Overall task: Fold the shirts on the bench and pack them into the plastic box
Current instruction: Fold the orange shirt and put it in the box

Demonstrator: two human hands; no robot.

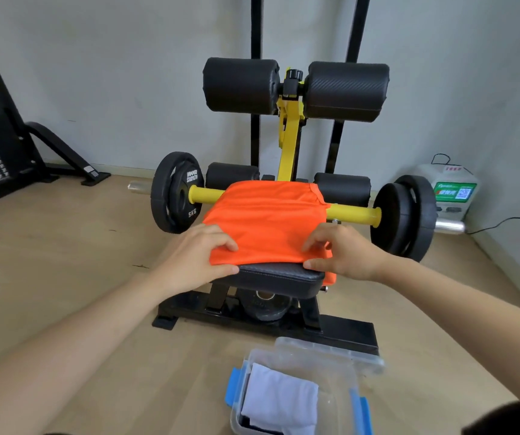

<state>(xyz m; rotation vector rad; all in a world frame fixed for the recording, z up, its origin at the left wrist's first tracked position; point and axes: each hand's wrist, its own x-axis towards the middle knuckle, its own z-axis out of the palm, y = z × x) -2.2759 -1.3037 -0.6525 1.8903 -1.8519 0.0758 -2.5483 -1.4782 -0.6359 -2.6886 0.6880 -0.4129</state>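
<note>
Plastic box (316, 356) nearest; left hand (194, 259) and right hand (348, 254) fingers pinch orange shirt (268, 219).

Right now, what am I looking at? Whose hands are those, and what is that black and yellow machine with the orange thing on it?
The camera sits on a person's head and looks down, so you see their own two arms. The machine is a gym bench with round weight plates at its sides. An orange shirt lies on its black seat. The left hand and the right hand pinch the shirt's near edge with their fingers. On the floor in front stands a clear plastic box, open, with a folded white cloth inside.
</note>
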